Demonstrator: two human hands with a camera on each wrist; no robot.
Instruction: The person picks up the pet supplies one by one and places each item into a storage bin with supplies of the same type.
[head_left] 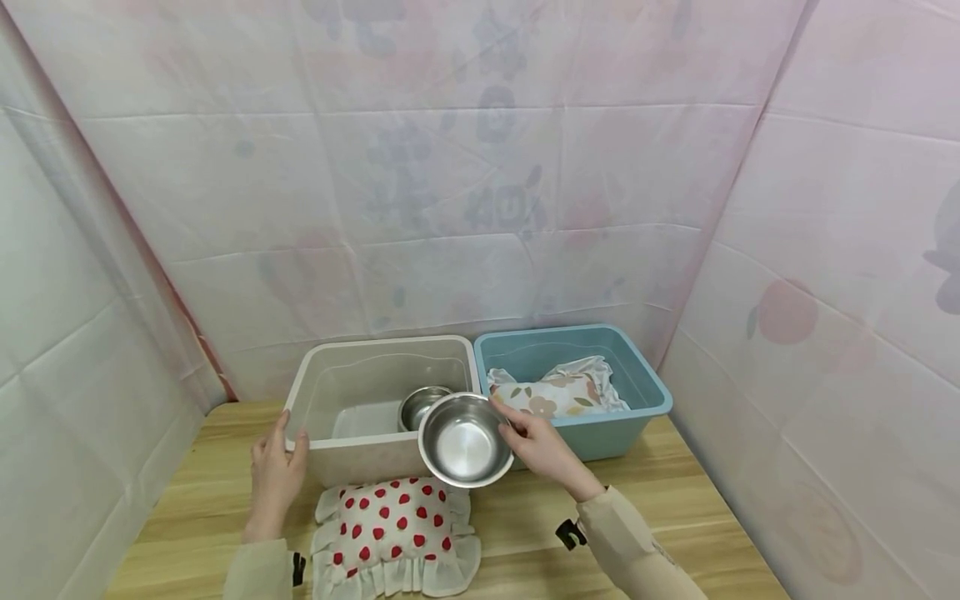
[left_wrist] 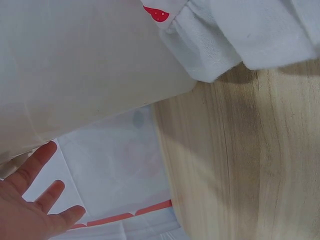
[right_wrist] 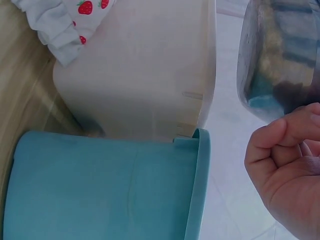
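Note:
My right hand [head_left: 540, 448] pinches the rim of a shiny stainless steel bowl [head_left: 465, 442] at its right side. The bowl is tilted with its inside toward the head camera and overlaps the beige bin's front wall. In the right wrist view the bowl's outside [right_wrist: 280, 55] shows above the curled fingers. A second metal bowl [head_left: 415, 407] stands inside the beige bin [head_left: 352, 458], partly hidden behind the first. At that bin's front left corner is my left hand [head_left: 277, 475], touching the rim. Its fingers [left_wrist: 47, 197] look straight and spread in the left wrist view.
A blue bin [head_left: 600, 433] stands right beside the beige one, holding a flower-patterned frilled cushion [head_left: 555, 398]. In front of the beige bin, a strawberry-print cushion [head_left: 393, 525] lies on the wooden table [head_left: 187, 508]. Printed cloth walls [head_left: 465, 208] enclose the table.

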